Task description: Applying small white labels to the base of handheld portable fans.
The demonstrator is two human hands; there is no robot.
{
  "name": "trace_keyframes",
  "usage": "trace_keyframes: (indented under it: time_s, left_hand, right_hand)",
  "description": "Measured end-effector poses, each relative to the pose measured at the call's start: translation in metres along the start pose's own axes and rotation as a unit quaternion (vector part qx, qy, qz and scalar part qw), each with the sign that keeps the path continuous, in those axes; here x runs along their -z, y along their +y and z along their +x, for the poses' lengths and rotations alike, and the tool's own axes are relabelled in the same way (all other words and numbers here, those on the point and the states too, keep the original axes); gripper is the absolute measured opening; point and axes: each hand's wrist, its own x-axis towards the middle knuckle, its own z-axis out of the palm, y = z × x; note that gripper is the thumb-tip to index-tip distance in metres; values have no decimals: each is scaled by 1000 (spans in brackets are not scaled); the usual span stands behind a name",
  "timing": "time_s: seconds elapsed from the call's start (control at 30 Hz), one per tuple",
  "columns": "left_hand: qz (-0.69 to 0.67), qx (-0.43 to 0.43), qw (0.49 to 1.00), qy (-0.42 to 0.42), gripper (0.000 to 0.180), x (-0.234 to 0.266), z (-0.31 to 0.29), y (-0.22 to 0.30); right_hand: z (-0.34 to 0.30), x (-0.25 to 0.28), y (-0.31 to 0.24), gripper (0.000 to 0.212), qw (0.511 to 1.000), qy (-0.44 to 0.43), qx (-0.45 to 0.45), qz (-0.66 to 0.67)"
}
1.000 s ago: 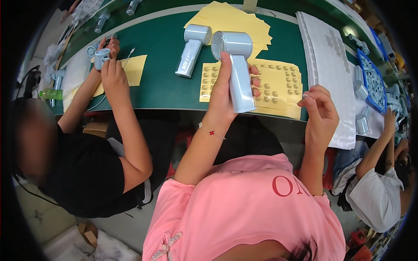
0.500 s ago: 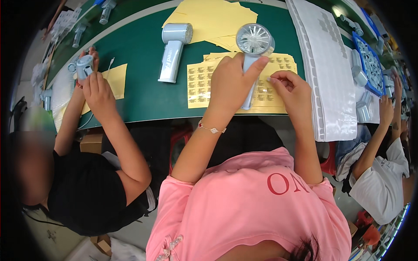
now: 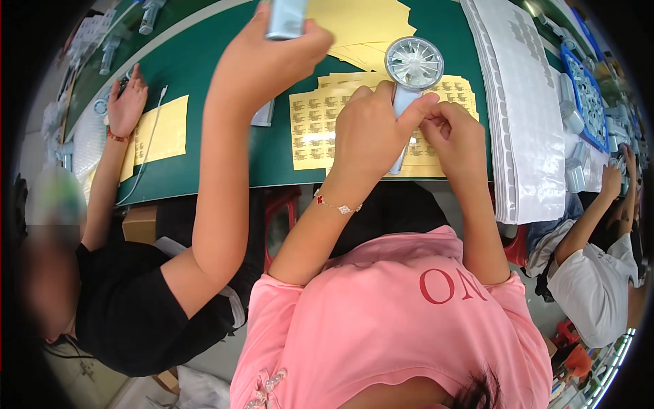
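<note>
over yellow sheets (image 3: 313, 126), left hand (image 3: 370, 129) wrapped round fan (image 3: 414, 63), right hand (image 3: 459, 135) half-curled, hold unclear; rightward, blue tray (image 3: 595, 143) of pale parts (image 3: 590, 95)

A factory assembly workshop: co-workers (image 3: 129, 310) line the near edge of a long green workbench (image 3: 270, 157), label sheets (image 3: 312, 121) lie stacked on it, and a blue parts tray (image 3: 594, 142) sits to its right. Similar pale-blue fans (image 3: 415, 63) show over the bench and past its far edge, there perhaps on a conveyor, partly cropped.

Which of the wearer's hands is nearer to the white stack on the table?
The right. The right hand is just left of the white stack; the left hand is farther left, gripping the fan by its handle.
</note>
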Motion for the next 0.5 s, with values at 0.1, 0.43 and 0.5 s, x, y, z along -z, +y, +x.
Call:
trace_keyframes:
  time_s: [0.1, 0.43, 0.5]
  left_hand:
    - [14, -20, 1000, 14, 57, 1, -2, 1]
    - [52, 23, 998, -18, 60, 0, -2, 9]
    - [68, 29, 997, -34, 58, 1, -3, 10]
  right_hand:
    - [1, -3, -1, 7, 995, 8, 46, -83]
    - [-24, 15, -2, 7, 995, 28, 71, 60]
    - [-26, 24, 4, 7, 989, 54, 52, 124]
